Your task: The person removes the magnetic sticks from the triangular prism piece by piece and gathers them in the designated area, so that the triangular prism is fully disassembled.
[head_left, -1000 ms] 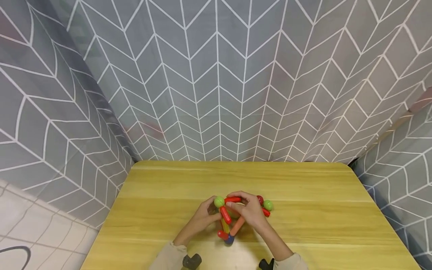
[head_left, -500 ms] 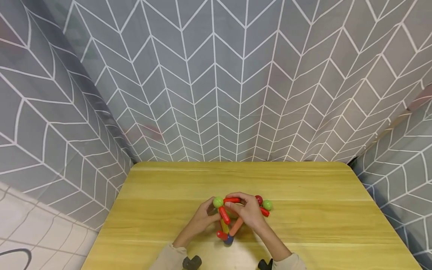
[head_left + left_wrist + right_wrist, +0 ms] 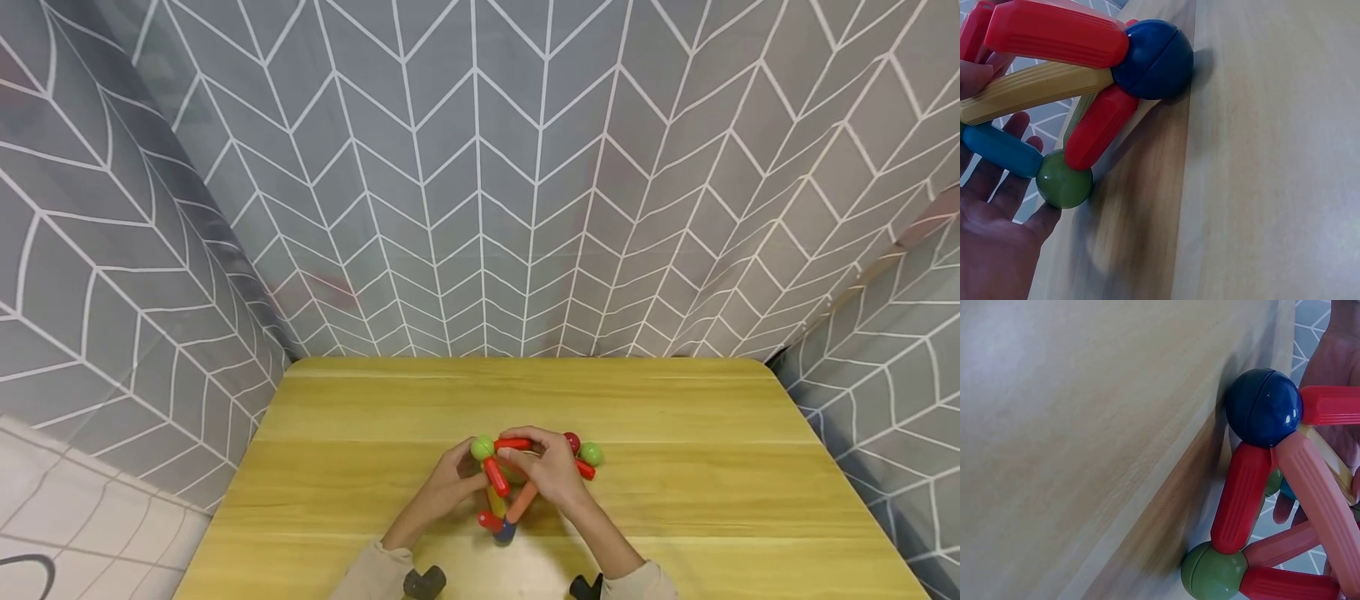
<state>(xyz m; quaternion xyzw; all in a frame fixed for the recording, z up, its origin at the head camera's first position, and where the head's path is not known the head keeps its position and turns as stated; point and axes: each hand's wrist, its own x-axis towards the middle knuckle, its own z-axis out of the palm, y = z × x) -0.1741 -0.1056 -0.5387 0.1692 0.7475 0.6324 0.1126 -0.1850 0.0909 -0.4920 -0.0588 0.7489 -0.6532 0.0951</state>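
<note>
Both hands are at a frame of coloured magnetic sticks and balls near the table's front. My left hand (image 3: 447, 487) holds its left side, thumb near a red stick (image 3: 496, 476) under a light green ball (image 3: 482, 447). In the left wrist view, its fingers lie behind a blue stick (image 3: 1004, 150) and touch a green ball (image 3: 1064, 179). My right hand (image 3: 553, 471) grips the frame by a red stick (image 3: 513, 444) at the top, hiding the middle. A dark blue ball (image 3: 504, 532) joins yellow, orange (image 3: 522, 502) and red sticks at the near end.
Right of the right hand, a dark red ball (image 3: 572, 442), another light green ball (image 3: 591, 453) and a red stick end (image 3: 585, 470) show. The wooden table (image 3: 675, 500) ends at a grey patterned curtain (image 3: 480, 208). Dark wrist mounts (image 3: 425, 582) sit by both sleeves.
The whole view shifts slightly, so hands and frame appear a little further left. Both hands keep their hold, and the sticks and balls stay in the same arrangement.
</note>
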